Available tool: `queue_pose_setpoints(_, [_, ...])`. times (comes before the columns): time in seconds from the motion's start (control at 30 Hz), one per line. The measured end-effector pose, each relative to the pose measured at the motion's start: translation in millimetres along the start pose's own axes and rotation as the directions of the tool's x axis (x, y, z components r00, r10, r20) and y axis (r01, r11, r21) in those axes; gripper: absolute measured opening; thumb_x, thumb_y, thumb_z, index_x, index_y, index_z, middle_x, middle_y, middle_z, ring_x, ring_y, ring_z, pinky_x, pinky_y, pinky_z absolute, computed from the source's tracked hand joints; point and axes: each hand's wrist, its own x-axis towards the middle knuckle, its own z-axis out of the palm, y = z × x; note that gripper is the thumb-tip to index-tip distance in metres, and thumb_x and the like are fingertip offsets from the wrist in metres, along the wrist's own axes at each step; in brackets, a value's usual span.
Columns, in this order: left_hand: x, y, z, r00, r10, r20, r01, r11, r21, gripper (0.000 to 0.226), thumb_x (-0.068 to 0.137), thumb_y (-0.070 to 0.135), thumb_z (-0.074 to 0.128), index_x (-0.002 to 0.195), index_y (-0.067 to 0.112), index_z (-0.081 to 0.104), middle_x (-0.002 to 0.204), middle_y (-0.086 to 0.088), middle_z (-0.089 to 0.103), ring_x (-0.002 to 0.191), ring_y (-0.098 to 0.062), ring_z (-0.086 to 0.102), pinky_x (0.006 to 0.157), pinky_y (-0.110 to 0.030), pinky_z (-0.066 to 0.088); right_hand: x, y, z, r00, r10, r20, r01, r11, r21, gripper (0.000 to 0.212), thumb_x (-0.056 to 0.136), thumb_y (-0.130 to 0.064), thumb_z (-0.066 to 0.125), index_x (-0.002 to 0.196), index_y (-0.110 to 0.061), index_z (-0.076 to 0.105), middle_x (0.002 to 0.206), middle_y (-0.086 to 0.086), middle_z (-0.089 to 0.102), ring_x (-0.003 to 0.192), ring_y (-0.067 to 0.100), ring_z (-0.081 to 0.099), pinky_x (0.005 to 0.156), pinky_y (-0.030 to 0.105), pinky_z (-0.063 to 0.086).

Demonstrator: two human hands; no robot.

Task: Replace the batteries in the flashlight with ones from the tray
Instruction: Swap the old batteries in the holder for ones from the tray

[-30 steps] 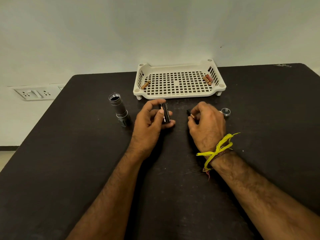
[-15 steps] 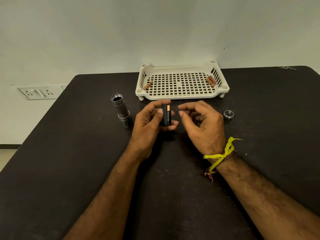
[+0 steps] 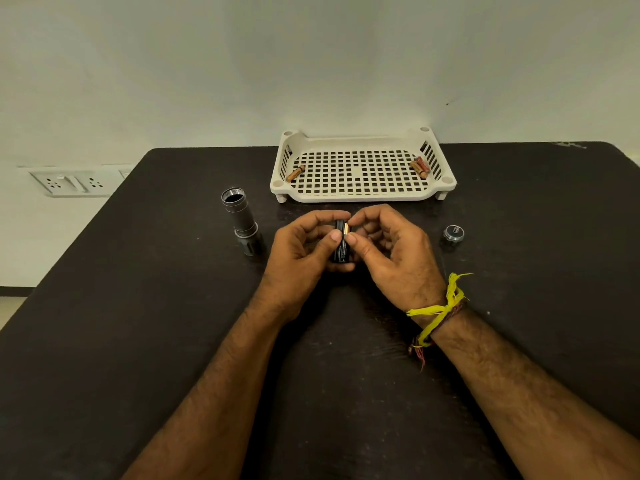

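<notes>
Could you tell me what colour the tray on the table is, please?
The tray is cream white, seen in the head view.

Both hands meet over the dark bench [image 3: 138, 341]. Left hand [image 3: 301, 251] grips the black battery holder [image 3: 341, 245]; right hand [image 3: 391, 251] fingers [image 3: 351, 239] pinch a battery [image 3: 347, 227] at its top. Flashlight body [image 3: 240, 218] left of fingers, end cap [image 3: 453, 233] right, tray [image 3: 362, 197] beyond.

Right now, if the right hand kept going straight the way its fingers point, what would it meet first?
The right hand points left, fingertips already at the black battery holder gripped by the left hand. It would meet that holder first, then the left hand's fingers; depth is hard to judge.
</notes>
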Motion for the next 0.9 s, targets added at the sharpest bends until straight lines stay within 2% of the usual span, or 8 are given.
queue_pose_setpoints(0.17, [-0.8,-2.6,2.2,1.0,-0.023,-0.006,0.024,0.999,0.047,0.025,0.099,-0.001,0.056,0.122,0.006,0.066,0.103,-0.024,0.072,0.094,-0.036,0.074,0.072,-0.04,0.065,4.2,2.2,-2.2,0.996,0.038,0.075,-0.041,0.998,0.043,0.011,0.089,-0.004,0.069,0.095,-0.008,0.06,0.077,0.009,0.064,0.068,0.021,0.062,0.068,0.034,0.056])
queue_pose_setpoints(0.23, [-0.7,-3.1,2.1,1.0,-0.027,-0.003,0.028,0.997,0.075,0.026,0.099,-0.001,0.057,0.122,0.007,0.066,0.103,-0.021,0.072,0.092,-0.036,0.074,0.072,-0.04,0.064,4.4,3.5,-3.9,0.997,0.023,0.07,-0.026,0.999,0.03,0.01,0.09,-0.005,0.068,0.092,-0.007,0.059,0.078,0.011,0.063,0.07,0.025,0.062,0.069,0.042,0.056])
queue_pose_setpoints(0.37, [0.7,-4.2,1.6,1.0,-0.019,-0.015,0.02,0.996,0.092,0.028,0.099,0.0,0.057,0.122,0.012,0.067,0.106,-0.021,0.071,0.097,-0.031,0.074,0.072,-0.037,0.064,0.6,2.5,-4.1,1.0,-0.004,0.029,0.003,0.999,0.045,0.011,0.089,-0.007,0.07,0.09,-0.007,0.059,0.079,0.01,0.062,0.073,0.027,0.06,0.068,0.045,0.054])
queue_pose_setpoints(0.47, [2.0,-5.9,1.8,1.0,-0.005,-0.021,0.007,0.994,0.11,0.027,0.099,0.002,0.058,0.122,0.014,0.067,0.103,-0.013,0.073,0.101,-0.025,0.074,0.074,-0.037,0.064,-0.7,-0.1,-2.7,0.999,-0.022,-0.049,0.024,0.999,0.033,0.015,0.083,-0.009,0.076,0.085,-0.008,0.062,0.077,0.005,0.064,0.07,0.023,0.062,0.066,0.042,0.056])
queue_pose_setpoints(0.53, [2.6,-7.1,2.0,0.999,0.004,-0.049,0.001,0.996,0.094,0.025,0.099,0.003,0.058,0.122,0.012,0.066,0.095,-0.004,0.074,0.098,-0.022,0.075,0.074,-0.037,0.063,-1.2,-1.1,0.1,0.992,-0.008,-0.128,0.014,0.999,0.046,0.016,0.08,-0.009,0.08,0.083,-0.009,0.064,0.076,0.003,0.066,0.068,0.019,0.064,0.064,0.033,0.058])
queue_pose_setpoints(0.67, [3.5,-7.0,3.2,0.98,0.042,-0.192,-0.034,0.999,0.042,0.021,0.098,0.009,0.063,0.118,0.016,0.066,0.092,-0.001,0.073,0.087,-0.022,0.076,0.072,-0.033,0.063,-0.7,0.0,1.9,0.966,0.022,-0.256,-0.027,0.999,-0.017,0.021,0.077,-0.017,0.084,0.088,-0.012,0.067,0.074,-0.007,0.066,0.065,0.002,0.061,0.063,0.017,0.054])
queue_pose_setpoints(0.83, [4.6,-8.8,2.8,0.972,0.072,-0.223,-0.044,0.991,0.129,0.031,0.092,0.01,0.072,0.12,0.021,0.067,0.097,-0.001,0.061,0.079,-0.024,0.077,0.074,-0.032,0.063,-0.3,2.4,2.1,0.967,-0.117,-0.224,0.039,0.945,-0.323,0.008,0.082,-0.016,0.079,0.086,-0.009,0.076,0.081,0.002,0.069,0.069,0.006,0.059,0.066,0.008,0.047])
queue_pose_setpoints(0.9, [5.2,-9.7,2.1,0.975,0.053,-0.217,-0.027,0.992,0.122,0.029,0.093,0.009,0.07,0.12,0.021,0.068,0.097,-0.008,0.061,0.079,-0.025,0.077,0.073,-0.033,0.063,0.7,2.6,2.8,0.973,-0.111,-0.204,0.032,0.935,-0.354,0.009,0.084,-0.012,0.076,0.092,-0.009,0.078,0.087,0.003,0.07,0.075,0.006,0.06,0.072,0.013,0.05])
